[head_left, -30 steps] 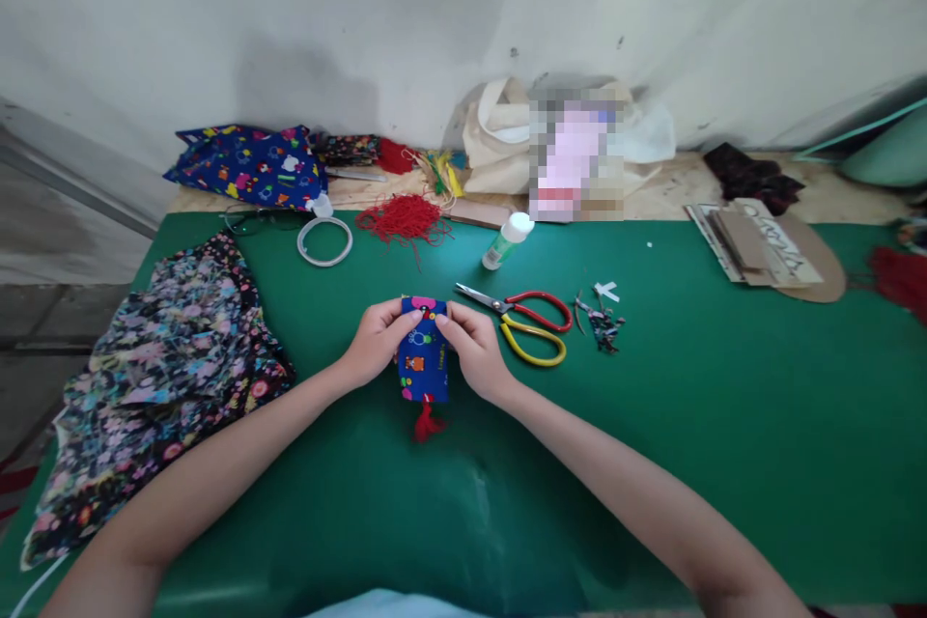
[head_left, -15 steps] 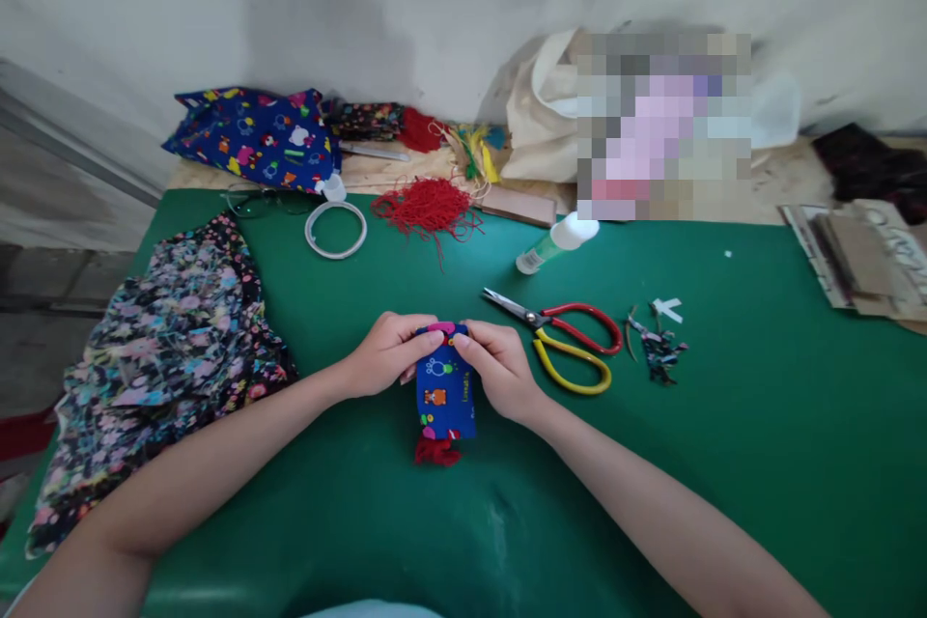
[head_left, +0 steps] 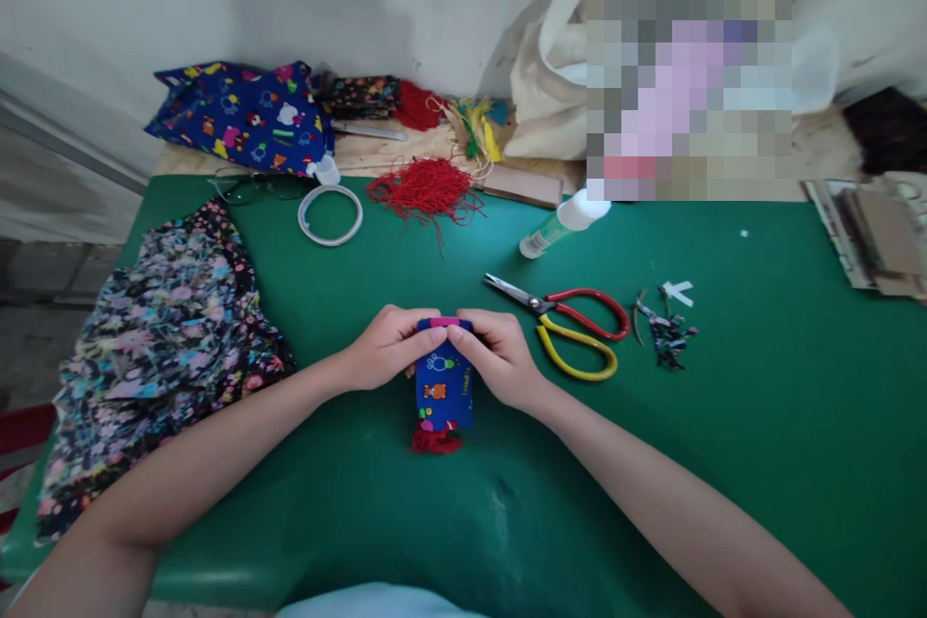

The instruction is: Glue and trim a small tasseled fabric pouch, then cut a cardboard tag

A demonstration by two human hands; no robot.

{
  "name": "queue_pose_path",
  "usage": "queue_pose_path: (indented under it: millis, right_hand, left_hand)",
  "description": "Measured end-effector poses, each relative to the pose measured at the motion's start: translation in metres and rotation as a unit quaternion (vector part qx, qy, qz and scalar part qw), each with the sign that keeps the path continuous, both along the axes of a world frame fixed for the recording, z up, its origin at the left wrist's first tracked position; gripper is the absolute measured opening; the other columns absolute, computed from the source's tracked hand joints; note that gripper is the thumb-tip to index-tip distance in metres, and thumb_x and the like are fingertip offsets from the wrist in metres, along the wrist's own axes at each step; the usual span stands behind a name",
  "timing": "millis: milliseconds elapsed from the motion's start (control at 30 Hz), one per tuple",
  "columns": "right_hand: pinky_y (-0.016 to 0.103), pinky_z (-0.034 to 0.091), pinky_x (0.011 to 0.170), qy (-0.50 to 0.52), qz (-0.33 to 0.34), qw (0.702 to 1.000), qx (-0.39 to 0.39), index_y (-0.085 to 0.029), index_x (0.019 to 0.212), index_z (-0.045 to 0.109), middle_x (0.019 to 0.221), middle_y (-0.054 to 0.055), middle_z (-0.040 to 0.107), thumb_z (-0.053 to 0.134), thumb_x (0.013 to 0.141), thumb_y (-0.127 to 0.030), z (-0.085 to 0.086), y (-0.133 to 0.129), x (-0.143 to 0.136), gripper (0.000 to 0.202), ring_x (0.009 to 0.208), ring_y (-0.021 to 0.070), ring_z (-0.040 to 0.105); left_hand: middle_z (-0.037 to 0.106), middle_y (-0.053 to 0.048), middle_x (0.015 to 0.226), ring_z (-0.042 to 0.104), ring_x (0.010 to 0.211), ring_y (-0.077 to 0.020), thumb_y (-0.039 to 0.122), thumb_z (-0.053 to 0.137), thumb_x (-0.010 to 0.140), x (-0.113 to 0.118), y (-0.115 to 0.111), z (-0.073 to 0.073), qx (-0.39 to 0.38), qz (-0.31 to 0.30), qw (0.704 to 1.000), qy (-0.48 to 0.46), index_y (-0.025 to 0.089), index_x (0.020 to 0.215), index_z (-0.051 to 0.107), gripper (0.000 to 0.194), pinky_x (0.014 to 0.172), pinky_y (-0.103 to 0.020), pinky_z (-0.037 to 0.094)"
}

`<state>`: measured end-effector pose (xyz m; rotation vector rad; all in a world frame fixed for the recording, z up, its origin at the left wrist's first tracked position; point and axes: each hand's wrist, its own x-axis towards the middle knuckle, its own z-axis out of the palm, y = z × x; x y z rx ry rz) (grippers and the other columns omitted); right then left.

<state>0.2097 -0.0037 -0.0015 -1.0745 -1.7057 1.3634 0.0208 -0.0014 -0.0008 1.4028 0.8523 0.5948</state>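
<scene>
A small blue patterned cloth piece (head_left: 444, 391) hangs over the green table, with a red thread tassel (head_left: 435, 439) at its lower end. My left hand (head_left: 395, 346) pinches its upper left edge, and my right hand (head_left: 499, 355) pinches the upper right edge. Both thumbs lie on the front face, their tips nearly touching; the other fingers are mostly hidden behind. Scissors with one red and one yellow handle (head_left: 579, 372) lie spread to the right of my right hand.
Floral fabric (head_left: 166, 338) covers the table's left side. Farther back are a white ring (head_left: 330, 240), red threads (head_left: 427, 190), a glue stick (head_left: 548, 234) and a blue patterned bundle (head_left: 238, 121). Scraps (head_left: 667, 333) and cardboard pieces (head_left: 880, 237) lie to the right.
My two thumbs have come closer together at the top of the cloth, and the right hand has shifted slightly left over it. The camera view has shifted a little.
</scene>
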Motion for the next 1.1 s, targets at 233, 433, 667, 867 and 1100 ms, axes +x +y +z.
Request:
queue_pose_path:
  millis: [233, 433, 667, 867, 1100]
  right_hand:
    - [0.028, 0.027, 0.056, 0.010, 0.015, 1.000, 0.005, -0.020, 0.057, 0.038, 0.056, -0.004, 0.034, 0.050, 0.096, -0.039, 0.0015, 0.0013, 0.0028, 0.045, 0.055, 0.0104, 0.035]
    - [0.028, 0.025, 0.056, 0.021, 0.028, 0.999, -0.014, -0.020, 0.055, 0.036, 0.056, -0.004, 0.030, 0.051, 0.095, -0.047, 0.0011, 0.0021, 0.0032, 0.051, 0.055, 0.0104, 0.032]
    - [0.027, 0.027, 0.054, 0.027, 0.009, 0.999, -0.034, -0.020, 0.061, 0.043, 0.058, -0.003, 0.038, 0.050, 0.095, -0.055, 0.0011, 0.0012, 0.0018, 0.049, 0.056, 0.0101, 0.034]
    - [0.026, 0.029, 0.052, 0.045, 0.026, 0.998, -0.033, -0.019, 0.063, 0.054, 0.055, -0.003, 0.043, 0.051, 0.097, -0.050, 0.0009, 0.0001, 0.0025, 0.046, 0.052, 0.0094, 0.037]
    - [0.027, 0.027, 0.047, 0.063, -0.052, 0.993, -0.086, -0.021, 0.059, 0.043, 0.053, -0.004, 0.041, 0.050, 0.091, -0.067, -0.0031, -0.0001, 0.0036, 0.057, 0.049, 0.0094, 0.035]
  left_hand:
    - [0.051, 0.005, 0.051, 0.049, 0.045, -0.0063, 0.042, 0.046, 0.097, 0.0014, 0.0001, 0.0038, 0.027, -0.010, 0.999, 0.034, 0.017, 0.070, 0.052, 0.038, 0.047, -0.017, 0.037]
    - [0.045, 0.006, 0.044, 0.041, 0.043, -0.0053, 0.039, 0.049, 0.095, -0.0004, 0.0026, 0.0061, 0.044, -0.008, 0.999, 0.023, 0.017, 0.059, 0.047, 0.042, 0.046, -0.019, 0.031]
    - [0.043, 0.007, 0.044, 0.039, 0.040, -0.0052, 0.047, 0.053, 0.093, 0.0005, -0.0003, 0.0009, -0.006, 0.085, 0.996, -0.005, 0.018, 0.063, 0.050, 0.042, 0.042, -0.018, 0.030]
    - [0.045, 0.007, 0.047, 0.040, 0.039, -0.0050, 0.059, 0.056, 0.089, 0.0014, -0.0010, -0.0033, -0.036, 0.118, 0.992, -0.025, 0.017, 0.068, 0.052, 0.047, 0.040, -0.018, 0.032]
    - [0.043, 0.005, 0.044, 0.040, 0.042, -0.0056, 0.058, 0.048, 0.095, 0.0022, 0.0005, 0.0063, 0.072, 0.002, 0.997, 0.018, 0.016, 0.057, 0.053, 0.056, 0.044, -0.018, 0.033]
